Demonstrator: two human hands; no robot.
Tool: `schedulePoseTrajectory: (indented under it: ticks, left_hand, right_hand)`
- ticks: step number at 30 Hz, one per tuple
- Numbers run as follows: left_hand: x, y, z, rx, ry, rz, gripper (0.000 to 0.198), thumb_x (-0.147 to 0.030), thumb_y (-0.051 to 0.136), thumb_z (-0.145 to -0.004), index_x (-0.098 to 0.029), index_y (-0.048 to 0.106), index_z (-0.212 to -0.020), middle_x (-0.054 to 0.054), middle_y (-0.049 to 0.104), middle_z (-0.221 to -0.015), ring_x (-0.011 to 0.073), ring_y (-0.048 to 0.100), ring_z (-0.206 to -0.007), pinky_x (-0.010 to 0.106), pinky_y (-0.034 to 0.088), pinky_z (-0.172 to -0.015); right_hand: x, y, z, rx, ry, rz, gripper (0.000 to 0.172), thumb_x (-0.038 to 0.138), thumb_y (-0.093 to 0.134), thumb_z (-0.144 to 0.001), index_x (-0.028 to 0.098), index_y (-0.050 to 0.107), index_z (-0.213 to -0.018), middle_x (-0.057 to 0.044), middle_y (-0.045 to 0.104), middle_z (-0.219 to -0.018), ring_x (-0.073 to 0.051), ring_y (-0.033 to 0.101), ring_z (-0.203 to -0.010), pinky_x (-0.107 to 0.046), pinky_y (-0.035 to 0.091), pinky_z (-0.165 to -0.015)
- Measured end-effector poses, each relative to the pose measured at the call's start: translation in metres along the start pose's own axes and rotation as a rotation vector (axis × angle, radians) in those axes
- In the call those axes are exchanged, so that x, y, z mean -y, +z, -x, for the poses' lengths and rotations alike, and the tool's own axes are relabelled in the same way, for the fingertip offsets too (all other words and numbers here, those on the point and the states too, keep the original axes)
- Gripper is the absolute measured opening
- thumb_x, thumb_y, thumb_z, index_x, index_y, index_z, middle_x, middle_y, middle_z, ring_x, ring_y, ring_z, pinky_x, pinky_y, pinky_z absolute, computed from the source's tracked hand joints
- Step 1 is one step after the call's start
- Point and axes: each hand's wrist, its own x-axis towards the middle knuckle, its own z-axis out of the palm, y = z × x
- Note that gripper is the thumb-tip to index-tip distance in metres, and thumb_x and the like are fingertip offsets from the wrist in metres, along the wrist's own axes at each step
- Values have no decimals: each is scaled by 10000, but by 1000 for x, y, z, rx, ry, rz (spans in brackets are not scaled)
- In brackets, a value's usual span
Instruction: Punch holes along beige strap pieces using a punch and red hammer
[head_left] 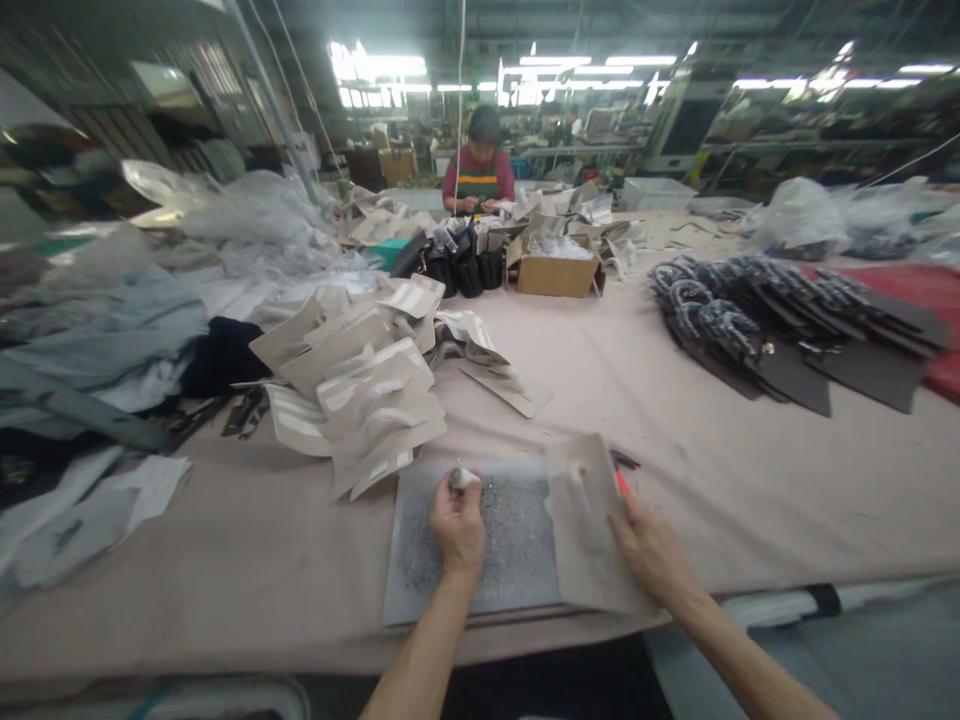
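My left hand (459, 530) is closed around a short whitish cylinder (465, 478) with a grey end, its exact kind unclear. It is above a grey board (517, 585) strewn with dark specks. At the board's right side, my right hand (651, 545) grips the edge of a flat beige panel (589, 530), blurred and overlapping the board. A red piece (622, 482) shows just beyond my right fingers, next to a dark tool end (625, 460). Whether that hand also touches the red piece, I cannot tell.
Beige panels (375, 400) are heaped at the left. Dark panels with patterned handles (795, 330) lie at the right. Farther back are a cardboard box (556, 274) and black pieces (469, 268). A person (480, 175) works across the table (270, 600).
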Motion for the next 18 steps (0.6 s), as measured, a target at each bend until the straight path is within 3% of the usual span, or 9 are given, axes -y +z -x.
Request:
schedulePoseTrajectory:
  ticks: [2,5,7,10,12,15,18]
  left_hand:
    - [1,0,0,-6,8,10,406,-377,788,-741,-130,652,-1033,116,769,-937,246,746,-873,333,586,-812]
    - [2,-3,-2,0,-1,13,421,-375,795,-734,-127,653,-1044,114,769,-945,240,743,-872,333,581,-824]
    - [0,-6,-3,21,-15,-2,420,-375,796,-739,-127,655,-1047,109,768,-947,233,739,-870,328,576,-826]
    - [-9,-10,-7,73,-10,-34,400,-384,796,-749,-133,660,-1029,94,766,-939,222,730,-864,315,568,-822]
    - [-17,-8,-9,121,18,-59,388,-385,796,-759,-140,663,-1028,83,763,-941,212,723,-870,303,563,-823]
    - [-26,2,-10,273,49,-106,355,-370,784,-784,-151,669,-1040,72,760,-941,195,712,-863,284,555,-815]
    - [-25,17,-10,466,40,-143,274,-330,760,-802,-157,681,-1000,63,754,-916,183,701,-828,266,545,-786]
  right_hand:
    - [-2,-19,-20,-146,92,20,218,325,440,-812,186,603,-851,-118,659,-757,-274,632,-757,-383,477,-717]
    - [2,-39,-27,-199,164,-279,285,352,468,-825,181,613,-1001,-93,699,-832,-255,656,-783,-342,492,-668]
    - [6,-35,-14,-87,173,-541,358,408,534,-824,181,610,-1091,-80,725,-889,-255,680,-785,-344,522,-660]
    - [5,0,16,231,79,-709,442,487,586,-827,175,616,-1138,-79,743,-938,-274,708,-830,-389,566,-718]
    - [0,30,32,328,4,-614,419,462,560,-845,171,628,-1139,-76,745,-912,-281,711,-859,-406,566,-757]
    - [-8,65,45,201,-9,-181,456,353,494,-875,124,594,-1257,-116,739,-874,-314,710,-860,-440,543,-784]
    - [-10,75,48,134,-9,146,557,282,458,-915,56,465,-1424,-170,732,-896,-352,714,-873,-459,529,-777]
